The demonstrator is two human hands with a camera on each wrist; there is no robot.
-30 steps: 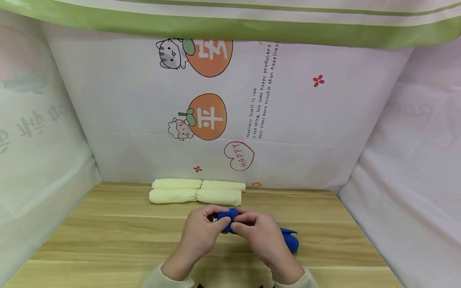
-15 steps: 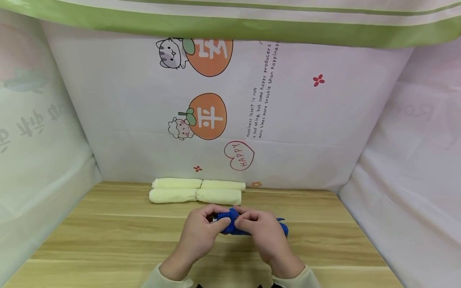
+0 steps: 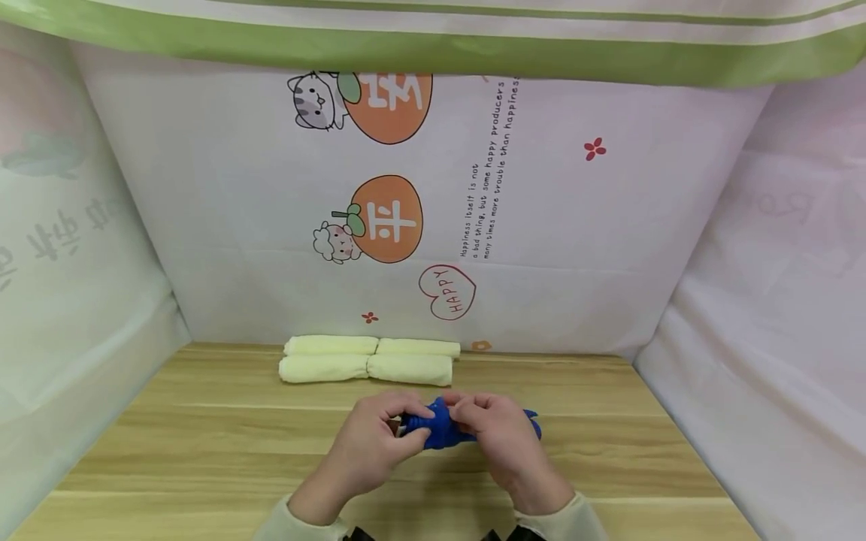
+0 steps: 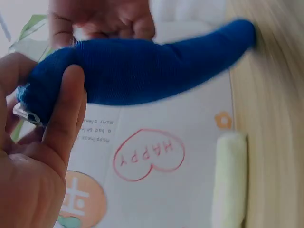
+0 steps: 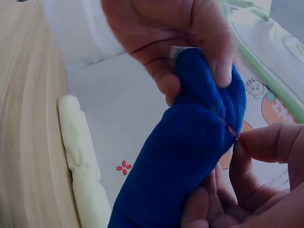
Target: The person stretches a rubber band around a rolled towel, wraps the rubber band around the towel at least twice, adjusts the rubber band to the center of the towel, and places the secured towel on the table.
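Observation:
A blue rolled towel [image 3: 443, 430] is held above the table between both hands. My left hand [image 3: 374, 436] grips its left end, where a small white tag [image 4: 26, 114] sticks out. In the left wrist view the free end of the blue roll bends away to the right. My right hand [image 3: 499, 436] pinches a thin reddish rubber band [image 5: 230, 126] between thumb and forefinger, drawn taut at the towel's side. Its other fingers lie against the roll. Most of the band is hidden by the cloth.
Two pale yellow rolled towels [image 3: 409, 370], each cinched at the middle, lie side by side at the back of the wooden table [image 3: 203, 451]. A white printed cloth [image 3: 541, 225] forms the back wall, with white cloth sides at left and right.
The blue towel's right end has swung up from the lower right, now more in line with the left end. The left thumb and forefinger have spread somewhat apart.

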